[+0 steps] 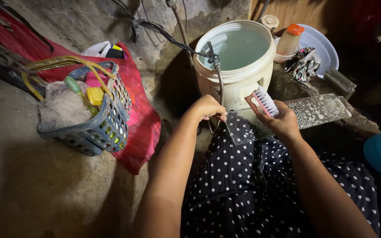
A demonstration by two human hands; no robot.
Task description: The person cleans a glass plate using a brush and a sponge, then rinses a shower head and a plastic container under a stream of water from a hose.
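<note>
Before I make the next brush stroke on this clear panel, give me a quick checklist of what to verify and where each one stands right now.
1. Left hand grips the clear panel at its near end: ok.
2. Right hand holds the scrub brush: ok.
3. Bristles on the panel: cannot tell.
4. Suds cover the panel: ok.
5. Bucket holds water: ok.
6. Panel's far end supported: cannot tell.

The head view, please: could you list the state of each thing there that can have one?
Clear panel: soapy, lying flat, its near corner held.
Scrub brush: bristles down on the panel.
Left hand: pinching the panel's corner.
Right hand: closed around the brush.
Bucket: upright, uncovered, full of water.
Basket: upright, filled with cleaning items.
Orange-capped bottle: upright, capped.
</note>
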